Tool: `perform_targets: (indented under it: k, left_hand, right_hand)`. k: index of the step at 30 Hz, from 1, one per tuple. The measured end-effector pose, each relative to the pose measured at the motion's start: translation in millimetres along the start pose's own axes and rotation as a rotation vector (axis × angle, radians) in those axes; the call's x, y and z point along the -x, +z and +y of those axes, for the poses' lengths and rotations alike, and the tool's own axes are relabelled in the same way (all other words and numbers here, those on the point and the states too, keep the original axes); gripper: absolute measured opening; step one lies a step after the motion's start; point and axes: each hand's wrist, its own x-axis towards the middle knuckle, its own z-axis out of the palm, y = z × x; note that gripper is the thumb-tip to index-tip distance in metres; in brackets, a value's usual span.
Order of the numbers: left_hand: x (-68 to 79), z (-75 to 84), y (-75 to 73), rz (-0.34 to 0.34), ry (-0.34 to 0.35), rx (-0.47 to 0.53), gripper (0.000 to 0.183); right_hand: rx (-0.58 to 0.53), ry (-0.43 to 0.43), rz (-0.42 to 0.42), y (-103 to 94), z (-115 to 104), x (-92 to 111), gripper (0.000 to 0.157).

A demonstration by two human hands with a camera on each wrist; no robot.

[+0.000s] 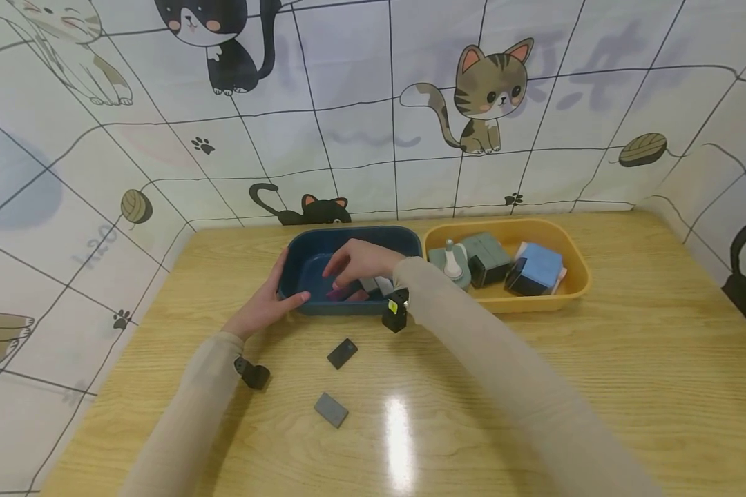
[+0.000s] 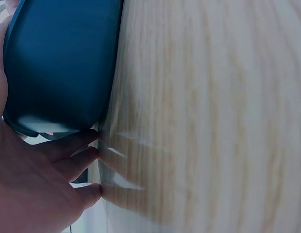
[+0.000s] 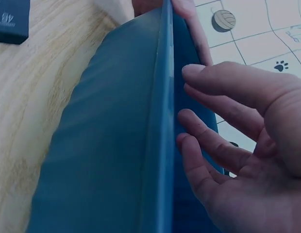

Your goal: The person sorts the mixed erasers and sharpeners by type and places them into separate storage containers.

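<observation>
A dark blue bin (image 1: 351,308) stands on the wooden table near the back wall. My left hand (image 1: 264,309) holds its left front corner, thumb at the front rim and fingers along the outer side; in the left wrist view the fingertips touch the table. Over the inside of the bin reaches my right hand (image 1: 363,264). Its fingers (image 3: 213,138) are loosely bent, with a gap to the thumb and nothing held. Grey and whitish pieces (image 1: 369,284) and a pinkish item (image 1: 357,295) lie in the bin, partly hidden by the right hand and wrist.
A yellow bin (image 1: 537,304) adjoins on the right, holding grey-green boxes (image 1: 486,250), a white-handled item (image 1: 452,262) and a blue packet (image 1: 539,266). In front lie a small black block (image 1: 342,353) and a grey block (image 1: 331,410). Cat-patterned cloth (image 1: 360,145) hangs behind.
</observation>
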Motion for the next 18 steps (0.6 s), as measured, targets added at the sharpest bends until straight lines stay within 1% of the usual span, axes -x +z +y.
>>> perform_targets:
  k: [2, 6, 12, 14, 18]
  left_hand:
    - [0.7, 0.9, -0.3, -0.001, -0.002, -0.003, 0.091]
    - [1.8, 4.1, -0.1, -0.001, 0.000, -0.007, 0.091]
    - [1.2, 3.7, 0.1, -0.001, 0.009, -0.009, 0.092]
    - [-1.2, -2.1, 0.5, 0.003, 0.015, -0.005, 0.093]
    - [-9.6, -23.8, 1.9, 0.020, 0.025, -0.008, 0.096]
  right_hand:
    - [-0.032, -0.009, -0.008, 0.7, 2, -1, 0.032]
    - [-0.051, -0.035, -0.012, 1.1, 4, 0, 0.033]
    - [-0.095, -0.066, -0.018, 1.0, 5, 7, 0.034]
    - [-0.115, -0.082, -0.018, 0.9, 7, 10, 0.034]
    - [-0.164, -0.101, 0.002, 1.3, 13, 14, 0.034]
